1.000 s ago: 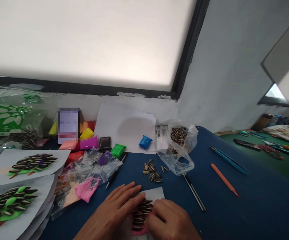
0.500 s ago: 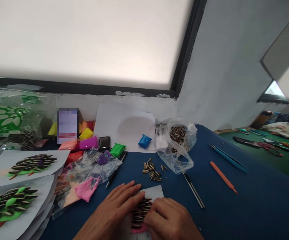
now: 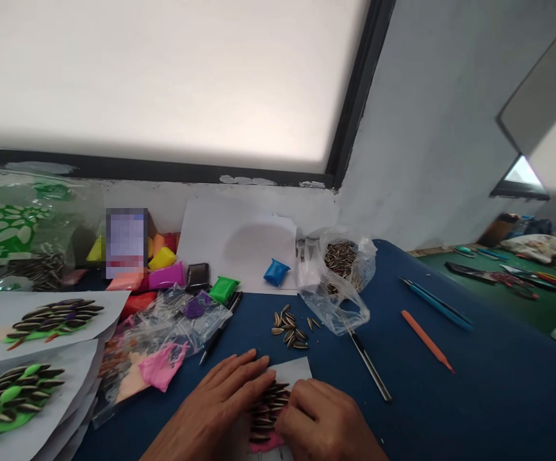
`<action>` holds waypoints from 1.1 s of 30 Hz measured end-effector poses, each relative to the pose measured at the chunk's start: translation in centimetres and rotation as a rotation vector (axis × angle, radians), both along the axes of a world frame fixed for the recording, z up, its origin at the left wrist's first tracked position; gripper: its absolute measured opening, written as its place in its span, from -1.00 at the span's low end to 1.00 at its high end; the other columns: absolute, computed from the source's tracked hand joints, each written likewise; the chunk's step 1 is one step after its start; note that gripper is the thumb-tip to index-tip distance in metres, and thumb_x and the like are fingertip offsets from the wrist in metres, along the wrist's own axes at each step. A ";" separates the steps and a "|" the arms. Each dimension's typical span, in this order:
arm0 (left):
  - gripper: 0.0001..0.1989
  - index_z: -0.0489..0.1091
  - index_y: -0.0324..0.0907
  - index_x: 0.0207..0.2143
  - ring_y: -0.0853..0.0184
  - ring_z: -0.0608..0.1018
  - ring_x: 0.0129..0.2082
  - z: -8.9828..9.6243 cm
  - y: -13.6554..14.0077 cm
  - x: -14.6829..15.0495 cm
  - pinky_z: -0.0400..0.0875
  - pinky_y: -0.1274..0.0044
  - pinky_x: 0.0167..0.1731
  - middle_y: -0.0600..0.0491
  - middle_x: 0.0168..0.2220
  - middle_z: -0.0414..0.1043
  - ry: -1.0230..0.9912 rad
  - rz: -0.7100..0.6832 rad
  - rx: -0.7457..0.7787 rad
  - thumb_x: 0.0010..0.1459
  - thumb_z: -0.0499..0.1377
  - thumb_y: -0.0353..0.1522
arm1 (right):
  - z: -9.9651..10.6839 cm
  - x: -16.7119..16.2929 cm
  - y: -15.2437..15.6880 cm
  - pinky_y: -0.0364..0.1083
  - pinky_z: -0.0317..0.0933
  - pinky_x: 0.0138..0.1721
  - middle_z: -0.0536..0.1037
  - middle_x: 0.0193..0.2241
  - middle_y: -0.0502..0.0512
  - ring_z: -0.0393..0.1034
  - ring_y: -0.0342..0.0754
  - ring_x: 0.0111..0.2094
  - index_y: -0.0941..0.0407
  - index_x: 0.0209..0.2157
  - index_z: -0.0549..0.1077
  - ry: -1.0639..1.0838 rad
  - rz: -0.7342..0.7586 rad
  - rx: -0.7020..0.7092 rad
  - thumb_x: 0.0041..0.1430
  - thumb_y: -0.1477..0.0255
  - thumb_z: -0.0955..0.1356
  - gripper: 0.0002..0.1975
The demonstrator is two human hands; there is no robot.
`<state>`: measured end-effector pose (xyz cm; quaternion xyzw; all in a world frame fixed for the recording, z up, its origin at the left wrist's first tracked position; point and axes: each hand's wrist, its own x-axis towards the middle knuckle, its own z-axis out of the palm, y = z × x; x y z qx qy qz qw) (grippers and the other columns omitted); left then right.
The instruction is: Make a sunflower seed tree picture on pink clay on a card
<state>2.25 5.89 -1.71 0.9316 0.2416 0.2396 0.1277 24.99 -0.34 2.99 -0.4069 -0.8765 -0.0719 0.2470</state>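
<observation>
At the bottom centre a sheet of white paper (image 3: 298,368) carries pink clay (image 3: 271,442) covered with rows of striped sunflower seeds (image 3: 271,400). My left hand (image 3: 218,403) lies flat over the left side of this paper, fingers stretched out and holding nothing. Curled against the right edge of the seeded clay is my right hand (image 3: 326,416), its thumb and fingers pinched together. Whatever sits between those fingertips is hidden. A small pile of loose seeds (image 3: 290,330) lies just beyond both hands on the blue table.
To the left are stacked papers (image 3: 81,358) with seeded green clay, and opened pink clay (image 3: 163,368) on plastic. Clay packets, including a blue packet (image 3: 277,272), stand behind. A seed bag (image 3: 340,262), a metallic rod (image 3: 371,368), an orange tool (image 3: 426,340) and blue tweezers (image 3: 436,304) lie rightward.
The whole view has shifted slightly, so things sit a little further left. My hands keep nearly the same pose over the paper. Part of another person's hand now shows at the far right edge.
</observation>
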 end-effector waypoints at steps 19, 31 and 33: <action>-0.12 -0.29 0.25 0.42 -0.05 0.37 0.25 -3.6 2.0 0.0 0.42 0.16 0.12 0.09 0.33 0.20 0.076 -0.038 -0.036 0.25 0.15 0.11 | 3.3 4.3 4.9 -0.16 0.19 -0.39 0.52 -0.35 0.09 0.43 -0.07 -0.36 0.15 -0.24 0.60 -0.009 -0.282 -0.308 0.28 0.70 0.30 -0.73; -0.07 -0.31 0.22 0.43 -0.07 0.28 0.30 -3.8 1.8 -0.2 0.36 0.15 0.17 0.07 0.36 0.12 0.079 -0.051 -0.071 0.23 0.19 0.10 | 3.0 4.3 7.1 -0.13 0.26 -0.36 0.53 -0.31 0.15 0.45 -0.03 -0.34 0.21 -0.24 0.59 -0.173 -0.193 -0.370 0.23 0.69 0.37 -0.83; -0.12 -0.29 0.23 0.43 -0.06 0.28 0.30 -3.9 1.8 -0.3 0.36 0.17 0.18 0.10 0.37 0.11 0.073 -0.053 -0.076 0.27 0.18 0.06 | 3.0 4.3 7.1 -0.13 0.25 -0.37 0.52 -0.32 0.14 0.44 -0.04 -0.35 0.22 -0.27 0.56 -0.167 -0.194 -0.360 0.22 0.69 0.38 -0.86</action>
